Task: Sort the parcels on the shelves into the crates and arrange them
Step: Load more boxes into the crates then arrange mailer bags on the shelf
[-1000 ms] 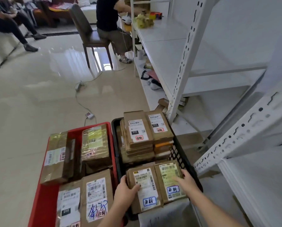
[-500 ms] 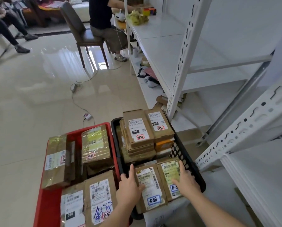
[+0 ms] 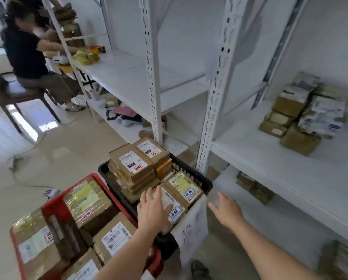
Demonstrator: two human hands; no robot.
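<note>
white shelving point(image 3: 290, 178) fills our view now, parcels point(image 3: 302, 116) waiting on it. our right hand point(image 3: 225, 207) has left the black crate point(image 3: 189, 174), fingers spread, holding nothing; our left hand point(image 3: 153, 209) still presses flat on the blue-tagged box point(image 3: 174, 205). we judge another pick is next.

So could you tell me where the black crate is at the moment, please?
The black crate stands on the floor at lower centre of the head view, right of the red crate and before the white shelf post; the left hand rests on its nearest parcel.
</note>
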